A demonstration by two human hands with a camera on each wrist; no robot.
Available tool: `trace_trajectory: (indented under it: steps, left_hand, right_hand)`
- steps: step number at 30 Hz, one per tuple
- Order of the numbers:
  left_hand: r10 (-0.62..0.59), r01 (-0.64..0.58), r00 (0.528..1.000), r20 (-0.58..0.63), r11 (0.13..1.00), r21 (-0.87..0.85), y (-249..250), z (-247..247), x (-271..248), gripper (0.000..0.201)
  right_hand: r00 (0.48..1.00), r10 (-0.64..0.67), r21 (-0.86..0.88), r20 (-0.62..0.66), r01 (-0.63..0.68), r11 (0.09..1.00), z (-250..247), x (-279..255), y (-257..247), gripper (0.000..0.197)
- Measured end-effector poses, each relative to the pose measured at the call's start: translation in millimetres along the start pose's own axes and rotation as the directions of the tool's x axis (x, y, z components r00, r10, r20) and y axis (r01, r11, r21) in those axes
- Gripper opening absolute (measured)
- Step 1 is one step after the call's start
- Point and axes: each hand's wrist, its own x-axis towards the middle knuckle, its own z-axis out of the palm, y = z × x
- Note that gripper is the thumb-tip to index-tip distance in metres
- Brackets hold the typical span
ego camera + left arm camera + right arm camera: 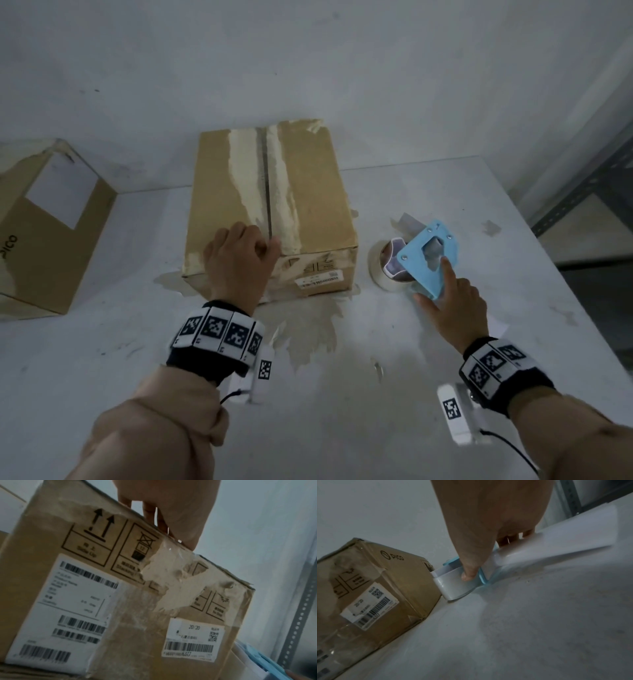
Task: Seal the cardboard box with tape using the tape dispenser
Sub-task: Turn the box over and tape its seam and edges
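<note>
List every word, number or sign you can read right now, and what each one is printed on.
"PICO": side of the cardboard box.
"20/20": small white label on that box.
"6377": under that label's barcode.
"Side Up", beneath two up arrows: box front.
"12": in the crossed-out stacking sign.
"ICO", partly cut off: second box on the left.
Large white label: barcodes and fine print too blurred to read.
Wristband markers: patterns only, no text.
</note>
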Motion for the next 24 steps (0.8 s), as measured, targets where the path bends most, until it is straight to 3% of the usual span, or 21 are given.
trace_trajectory:
  steps: [8,11,15,20,22,24]
  left_hand:
    - [-0.101,0.103,0.992,0.077,0.994,-0.025,2.1,-3.1,-6.0,0.048]
    - [-0.211,0.21,0.934,0.29,0.977,0.035,4.0,-5.9,-1.6,0.054]
    - [-0.196,0.126,0.898,0.395,0.973,0.195,-0.5,-3.3,-1.6,0.053]
    - [-0.122,0.069,0.958,0.258,0.976,0.204,-6.6,-11.6,8.6,0.05]
    - [-0.151,0.104,0.951,0.268,0.977,0.184,-5.0,-16.4,15.9,0.049]
    - [-0.199,0.141,0.926,0.32,0.97,0.196,-6.7,-14.9,17.4,0.058]
  right_hand:
    - [0.999,-0.035,0.039,-0.02,0.036,0.999,-7.9,2.9,-2.0,0.068]
    - [0.996,-0.044,0.126,-0.071,0.053,0.991,-20.7,-1.6,-8.9,0.066]
    - [0.995,-0.059,0.315,-0.076,0.08,0.946,-47.8,-10.3,-28.1,0.063]
    - [0.995,0.01,0.567,-0.097,0.047,0.823,-94.1,-13.2,-53.4,0.065]
    - [0.99,0.02,0.657,-0.14,0.078,0.75,-107.6,-8.2,-60.4,0.062]
    - [0.984,-0.029,0.713,-0.177,0.148,0.686,-120.2,-2.5,-70.5,0.092]
